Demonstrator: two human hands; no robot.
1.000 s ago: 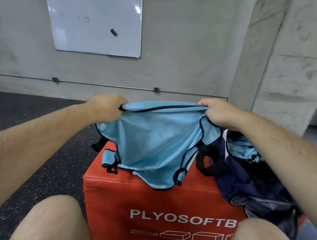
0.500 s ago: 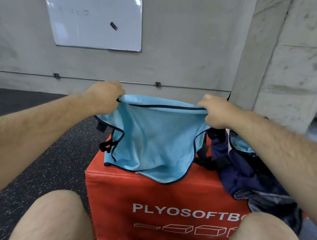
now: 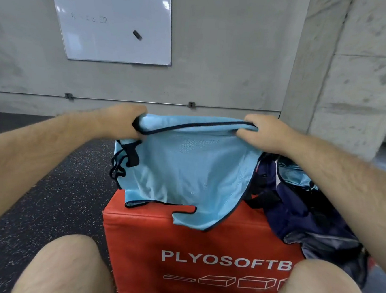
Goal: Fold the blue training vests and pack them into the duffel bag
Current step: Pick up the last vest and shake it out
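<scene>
The left grip (image 3: 122,121) holds one top corner of the blue vest (image 3: 185,169) tight. The vest hangs down onto the red box (image 3: 202,240). The right grip (image 3: 263,133) holds the other corner tight. The dark duffel bag (image 3: 298,216) sits at the box's right side.

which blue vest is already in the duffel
The bunched vest inside the navy duffel bag; the other vest hangs from the left hand and right hand.

Head-worn view, forward and down
</scene>
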